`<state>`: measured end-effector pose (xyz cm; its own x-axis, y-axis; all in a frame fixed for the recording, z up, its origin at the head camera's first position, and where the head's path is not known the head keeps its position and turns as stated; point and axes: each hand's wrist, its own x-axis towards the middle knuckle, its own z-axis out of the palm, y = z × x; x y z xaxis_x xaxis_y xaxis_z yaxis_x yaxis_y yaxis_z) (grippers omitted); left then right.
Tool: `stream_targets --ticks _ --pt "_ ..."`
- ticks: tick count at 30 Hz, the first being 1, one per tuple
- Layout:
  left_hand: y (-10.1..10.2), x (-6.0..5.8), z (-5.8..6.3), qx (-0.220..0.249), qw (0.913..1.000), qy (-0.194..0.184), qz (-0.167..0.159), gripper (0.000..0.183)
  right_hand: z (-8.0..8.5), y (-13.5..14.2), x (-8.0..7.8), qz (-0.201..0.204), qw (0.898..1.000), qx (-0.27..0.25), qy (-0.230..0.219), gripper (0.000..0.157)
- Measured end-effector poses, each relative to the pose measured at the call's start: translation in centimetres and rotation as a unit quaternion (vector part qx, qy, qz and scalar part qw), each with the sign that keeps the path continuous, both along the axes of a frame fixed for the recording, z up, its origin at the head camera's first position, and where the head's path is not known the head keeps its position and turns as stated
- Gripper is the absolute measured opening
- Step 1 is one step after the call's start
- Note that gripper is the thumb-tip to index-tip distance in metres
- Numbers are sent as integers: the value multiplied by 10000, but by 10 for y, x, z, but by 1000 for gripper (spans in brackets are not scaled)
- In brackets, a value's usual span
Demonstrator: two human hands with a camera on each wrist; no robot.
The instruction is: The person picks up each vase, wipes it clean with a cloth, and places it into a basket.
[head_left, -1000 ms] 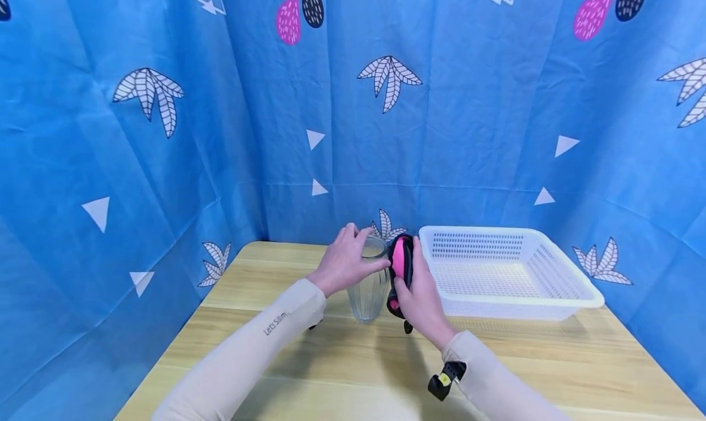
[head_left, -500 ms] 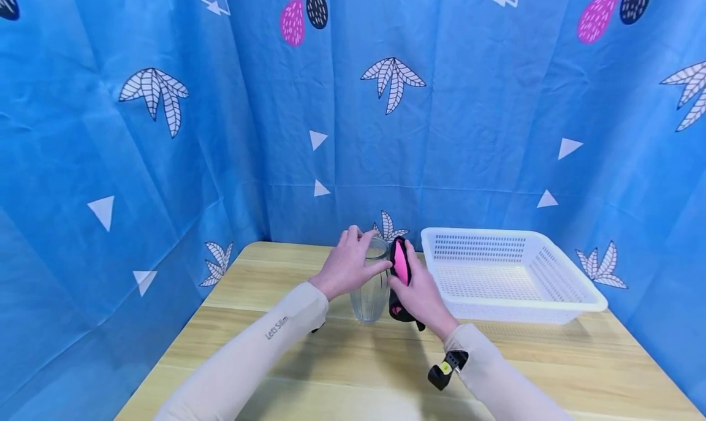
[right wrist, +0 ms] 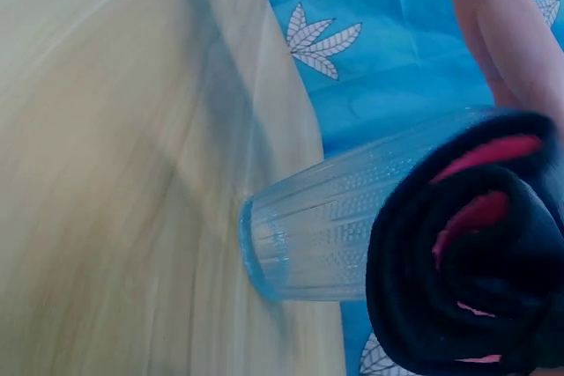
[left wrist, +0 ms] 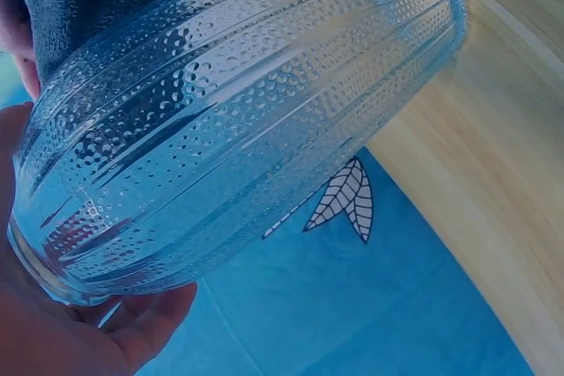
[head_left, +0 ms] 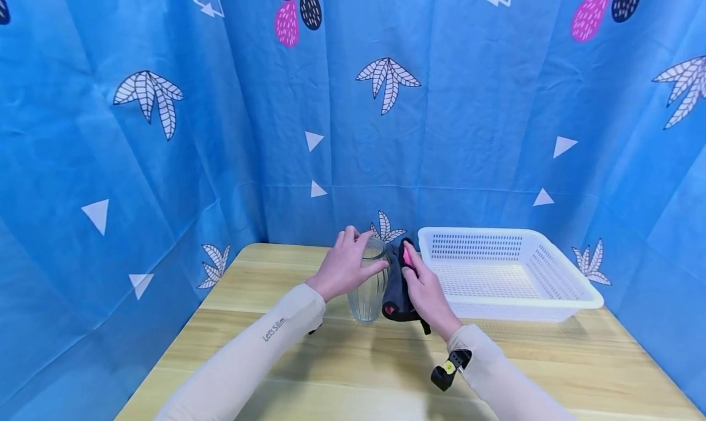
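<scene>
A clear ribbed glass vase (head_left: 364, 298) stands upright on the table, its sides dimpled in the left wrist view. My left hand (head_left: 343, 266) grips it around the neck near the rim, thumb toward me. Just right of the glass, my right hand (head_left: 431, 297) holds a rolled dark grey cloth (head_left: 394, 289) with black edging and a pink inner side. From the right wrist view, the cloth's end (right wrist: 414, 288) shows as a loose coil with pink between the layers, overlapping the vase (right wrist: 317, 226). In the left wrist view the cloth (left wrist: 97, 6) lies right against the glass.
A white perforated plastic basket (head_left: 496, 302) sits at the back right of the wooden table (head_left: 342, 372). Blue patterned curtain (head_left: 469, 133) hangs behind the table and along both sides. A black strap (head_left: 449, 369) is around my right wrist.
My right hand has turned the rolled cloth, so its grey outer side now faces up where the pink showed before. The left hand and vase have stayed in place.
</scene>
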<state>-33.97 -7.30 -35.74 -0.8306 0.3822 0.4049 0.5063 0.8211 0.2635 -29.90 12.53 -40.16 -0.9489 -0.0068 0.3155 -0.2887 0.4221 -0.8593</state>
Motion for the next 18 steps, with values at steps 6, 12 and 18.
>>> stream_targets --ticks 6,12,18 --pt "1 -1 -1 21 10000 -5 -12 81 -2 -3 0 350 9992 137 -141 84" --pt "1 -1 -1 -47 10000 43 -45 81 -4 -9 -1 589 9981 183 -34 98" --pt "0 0 1 -13 10000 -16 -89 80 -13 -14 -3 315 9984 467 13 93"
